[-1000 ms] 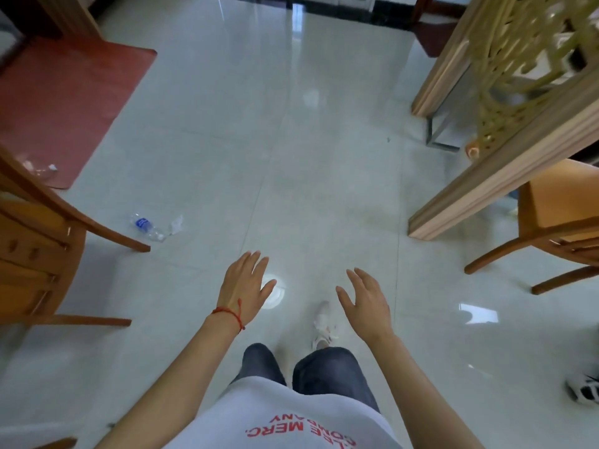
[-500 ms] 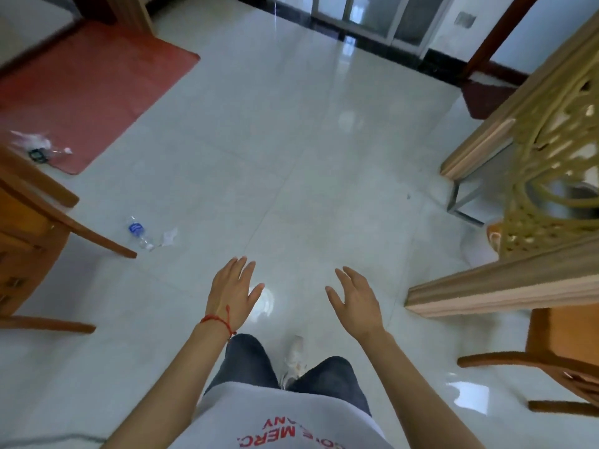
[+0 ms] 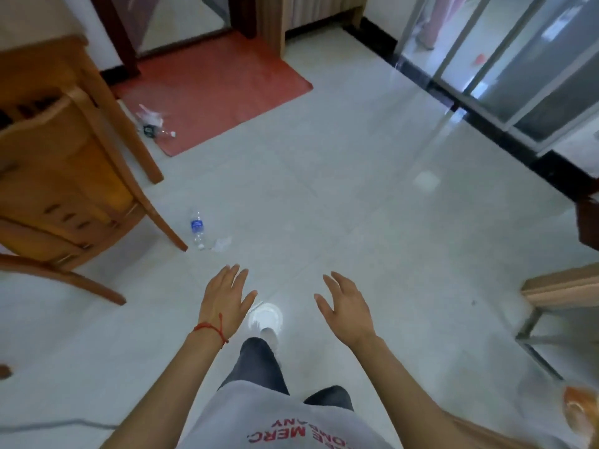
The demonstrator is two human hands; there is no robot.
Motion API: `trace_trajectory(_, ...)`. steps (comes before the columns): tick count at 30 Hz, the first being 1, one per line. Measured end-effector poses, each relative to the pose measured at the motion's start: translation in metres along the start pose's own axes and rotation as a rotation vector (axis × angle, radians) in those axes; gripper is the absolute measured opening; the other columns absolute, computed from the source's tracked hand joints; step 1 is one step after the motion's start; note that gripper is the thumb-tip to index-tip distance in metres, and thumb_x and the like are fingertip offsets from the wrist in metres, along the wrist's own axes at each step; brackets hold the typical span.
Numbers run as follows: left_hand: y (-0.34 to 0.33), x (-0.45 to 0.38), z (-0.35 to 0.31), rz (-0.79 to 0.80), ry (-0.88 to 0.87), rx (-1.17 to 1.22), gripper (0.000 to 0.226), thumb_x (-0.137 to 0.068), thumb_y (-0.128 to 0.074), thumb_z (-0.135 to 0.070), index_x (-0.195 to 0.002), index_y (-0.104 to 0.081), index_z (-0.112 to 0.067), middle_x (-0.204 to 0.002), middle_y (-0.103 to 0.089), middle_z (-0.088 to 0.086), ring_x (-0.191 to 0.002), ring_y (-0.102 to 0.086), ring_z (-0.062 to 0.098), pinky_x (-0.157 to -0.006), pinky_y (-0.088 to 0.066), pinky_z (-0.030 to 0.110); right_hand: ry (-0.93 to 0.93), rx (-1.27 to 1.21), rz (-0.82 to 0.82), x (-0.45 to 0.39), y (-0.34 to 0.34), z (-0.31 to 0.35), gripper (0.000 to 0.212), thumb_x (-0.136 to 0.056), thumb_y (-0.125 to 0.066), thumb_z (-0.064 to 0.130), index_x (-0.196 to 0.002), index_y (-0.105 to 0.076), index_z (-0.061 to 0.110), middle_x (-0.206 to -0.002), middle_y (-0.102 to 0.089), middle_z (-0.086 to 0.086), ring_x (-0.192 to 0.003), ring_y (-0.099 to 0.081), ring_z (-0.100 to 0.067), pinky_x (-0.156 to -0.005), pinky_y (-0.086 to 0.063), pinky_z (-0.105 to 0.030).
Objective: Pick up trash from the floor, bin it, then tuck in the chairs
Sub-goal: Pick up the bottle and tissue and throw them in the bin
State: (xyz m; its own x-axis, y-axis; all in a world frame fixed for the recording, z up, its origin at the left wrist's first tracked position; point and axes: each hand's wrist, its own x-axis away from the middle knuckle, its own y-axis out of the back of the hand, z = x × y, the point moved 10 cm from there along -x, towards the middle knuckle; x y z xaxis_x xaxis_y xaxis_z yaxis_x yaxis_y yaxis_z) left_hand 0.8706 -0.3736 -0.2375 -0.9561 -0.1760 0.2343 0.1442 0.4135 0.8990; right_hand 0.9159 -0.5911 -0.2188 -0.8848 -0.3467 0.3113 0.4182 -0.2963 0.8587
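Note:
A clear plastic bottle with a blue label lies on the pale tile floor beside a small crumpled clear wrapper, just right of a wooden chair. More clear plastic trash lies on the edge of a red mat. My left hand, with a red string at the wrist, hovers open below the bottle. Level with it, further right, my right hand is open too. Neither hand holds anything.
A sliding glass door with a dark threshold runs along the right. A wooden table corner with a metal leg sits at the right edge. An orange object lies at the lower right. A thin cable crosses the floor at lower left.
The view has swung left and up: the chair, bottle and mat trash are now closer to centre, and the table has slid to the right edge. Both hands stay open and empty.

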Motion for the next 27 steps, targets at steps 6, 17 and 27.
trace_trajectory(6, 0.038, -0.046, 0.053, -0.056, 0.124, 0.002, 0.049, -0.087, -0.056, -0.034, -0.123, -0.053, -0.002, -0.129, -0.053, 0.022, -0.120, -0.049, 0.038, -0.100, -0.038, 0.046, 0.126, 0.040, 0.029, -0.092, 0.013, 0.061, 0.052, -0.096, -0.040, 0.039, -0.141, -0.034, 0.014, -0.151, -0.030, -0.007, -0.139, -0.025, -0.021, -0.110, -0.027, -0.034)
trace_trajectory(17, 0.083, -0.106, 0.119, -0.116, 0.256, 0.019, 0.054, -0.086, -0.042, -0.040, -0.116, -0.057, 0.002, -0.120, -0.059, 0.024, -0.114, -0.054, 0.040, -0.094, -0.043, 0.048, 0.247, 0.077, 0.116, -0.208, 0.005, 0.130, 0.050, -0.095, -0.042, 0.037, -0.139, -0.037, 0.013, -0.149, -0.033, -0.008, -0.138, -0.026, -0.021, -0.110, -0.028, -0.034)
trace_trajectory(27, 0.108, -0.198, 0.159, -0.145, 0.351, 0.073, 0.049, -0.088, -0.054, -0.030, -0.126, -0.048, 0.001, -0.132, -0.050, 0.023, -0.126, -0.042, 0.038, -0.103, -0.034, 0.044, 0.320, 0.103, 0.224, -0.326, -0.008, 0.170, 0.051, -0.096, -0.040, 0.039, -0.140, -0.035, 0.015, -0.151, -0.031, -0.005, -0.139, -0.025, -0.020, -0.110, -0.027, -0.033)
